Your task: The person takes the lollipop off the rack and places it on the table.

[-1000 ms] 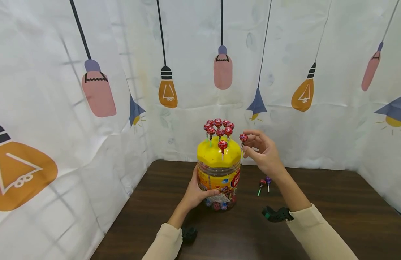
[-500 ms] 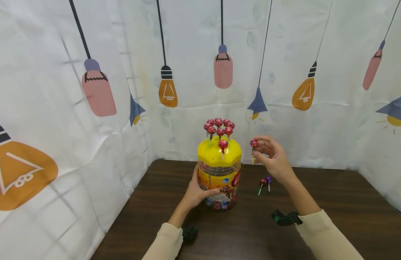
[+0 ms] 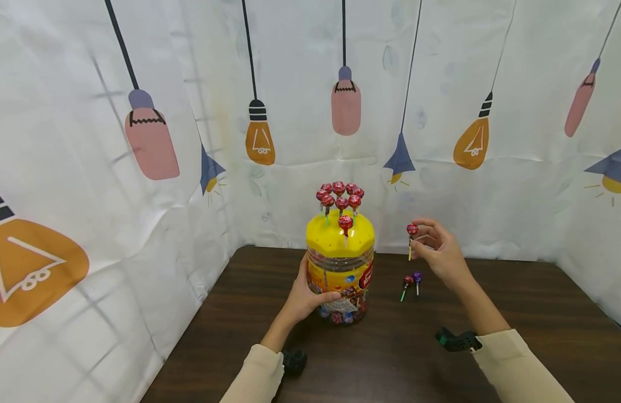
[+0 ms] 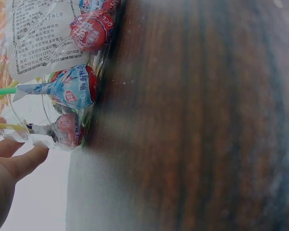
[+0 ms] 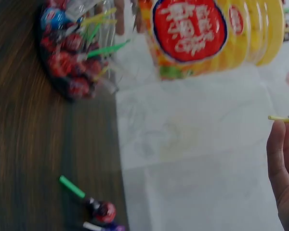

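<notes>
A clear candy jar point(image 3: 340, 285) with a yellow lid point(image 3: 335, 242) stands upright on the table, and several red-wrapped lollipops point(image 3: 342, 202) stick up from that lid. My left hand point(image 3: 302, 299) grips the jar's lower left side, thumb across the front label. Right of the jar, above the table, my right hand point(image 3: 441, 254) pinches a red lollipop point(image 3: 412, 230) upright by its yellow stick. In the right wrist view that stick point(image 5: 279, 118) shows at the fingertips. Wrapped lollipops point(image 4: 74, 86) show through the jar wall in the left wrist view.
Two loose lollipops lie on the dark wooden table point(image 3: 391, 358) below my right hand: a red one point(image 3: 408, 280) with a green stick and a purple one point(image 3: 417, 277). A white lamp-print curtain point(image 3: 300, 84) hangs behind and at the sides.
My right hand has moved right and slightly down, away from the jar's lid, carrying the red lollipop. My left hand stays on the jar.
</notes>
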Tool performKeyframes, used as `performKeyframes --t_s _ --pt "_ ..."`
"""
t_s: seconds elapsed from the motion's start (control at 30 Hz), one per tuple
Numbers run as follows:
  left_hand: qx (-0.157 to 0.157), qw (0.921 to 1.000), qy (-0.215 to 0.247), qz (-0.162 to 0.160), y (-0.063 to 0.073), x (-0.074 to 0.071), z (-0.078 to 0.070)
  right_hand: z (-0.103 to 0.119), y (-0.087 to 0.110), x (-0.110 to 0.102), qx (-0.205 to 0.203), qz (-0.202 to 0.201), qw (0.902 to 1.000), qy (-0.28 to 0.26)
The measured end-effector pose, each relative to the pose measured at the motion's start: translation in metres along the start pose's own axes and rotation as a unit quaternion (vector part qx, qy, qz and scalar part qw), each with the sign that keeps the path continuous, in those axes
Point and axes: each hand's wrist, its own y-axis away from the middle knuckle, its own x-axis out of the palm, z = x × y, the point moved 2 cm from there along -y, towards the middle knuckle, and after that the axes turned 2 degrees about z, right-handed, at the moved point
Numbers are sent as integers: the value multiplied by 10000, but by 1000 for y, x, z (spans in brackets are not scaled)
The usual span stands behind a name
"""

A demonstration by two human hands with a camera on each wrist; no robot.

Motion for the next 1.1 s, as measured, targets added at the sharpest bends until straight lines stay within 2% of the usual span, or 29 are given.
performKeyframes --t_s 0.3,0.57,0.83,1.1 --pt "32 10000 -29 6 1 0 -3 -22 8 -19 369 24 9977 567" --pt "17 10000 -17 14 1 0 -1 -50 17 -33 718 66 9949 708" --pt "-18 10000 -33 16 1 1 -2 -84 26 -47 1406 84 9861 884" --pt "-9 10000 -1 9 1 1 -2 -107 31 -49 1831 241 9779 978"
